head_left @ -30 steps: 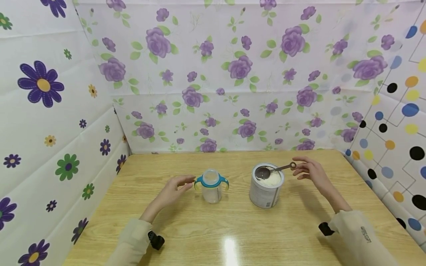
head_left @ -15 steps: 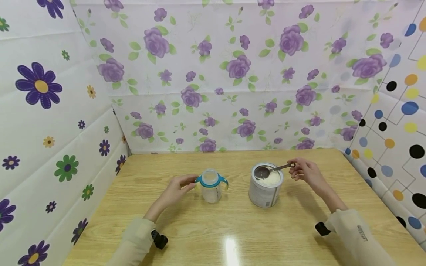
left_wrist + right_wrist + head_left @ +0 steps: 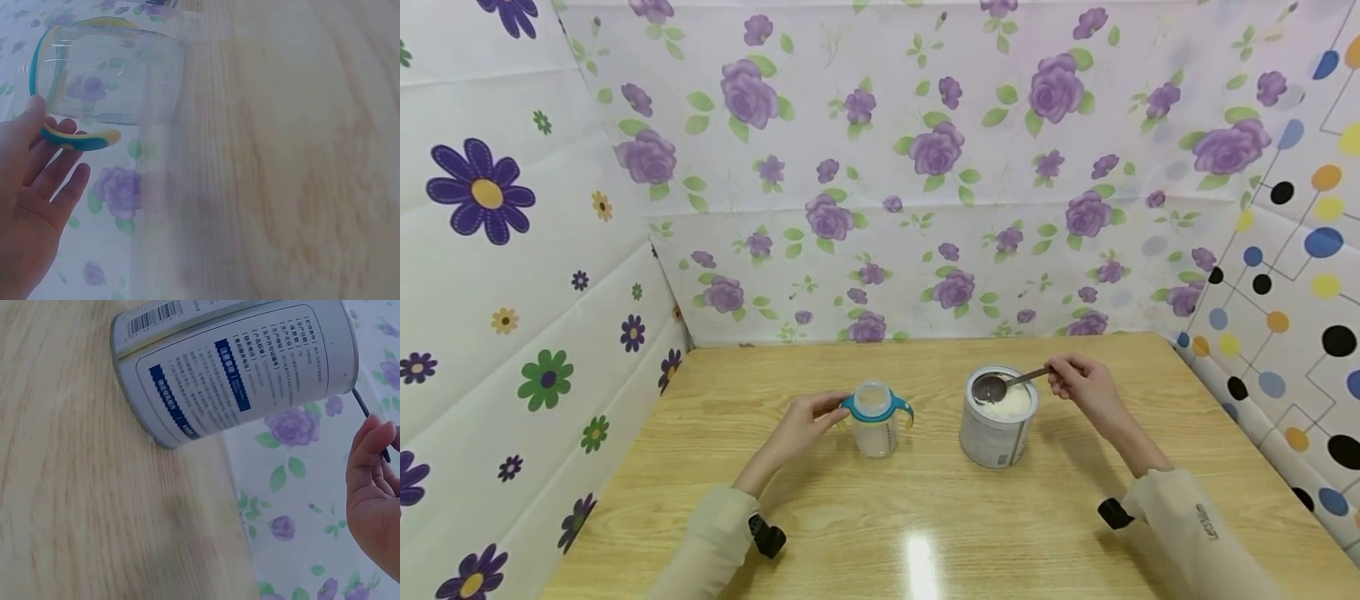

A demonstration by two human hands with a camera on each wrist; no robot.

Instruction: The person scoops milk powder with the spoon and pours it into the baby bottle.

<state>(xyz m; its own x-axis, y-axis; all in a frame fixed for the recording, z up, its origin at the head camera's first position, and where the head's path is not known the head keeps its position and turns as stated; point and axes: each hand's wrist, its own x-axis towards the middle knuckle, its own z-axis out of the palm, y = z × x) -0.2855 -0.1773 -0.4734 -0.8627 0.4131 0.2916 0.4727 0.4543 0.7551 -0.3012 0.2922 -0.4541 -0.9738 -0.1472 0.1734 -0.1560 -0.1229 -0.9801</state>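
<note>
2 hands work at a wooden table (image 3: 925, 508) — right hand (image 3: 1078, 385) pinches a spoon (image 3: 1000, 386) resting in the open formula tin (image 3: 997, 417); left of the tin, left hand (image 3: 808, 421), fingers relaxed, touches a handled baby bottle (image 3: 876, 418).

one bottle (image 3: 876, 421), one tin (image 3: 997, 425), one spoon (image 3: 1007, 383)

Bright, even indoor light fills all three views, and a white glare spot from an overhead lamp shines on the glossy wooden table (image 3: 917, 558) near the front edge. Shadows under the arms are faint and soft. The head view is sharp but bows outward at its edges, while both wrist views are softer, with the table grain smeared and the clear cup (image 3: 112, 75) hazy.
</note>
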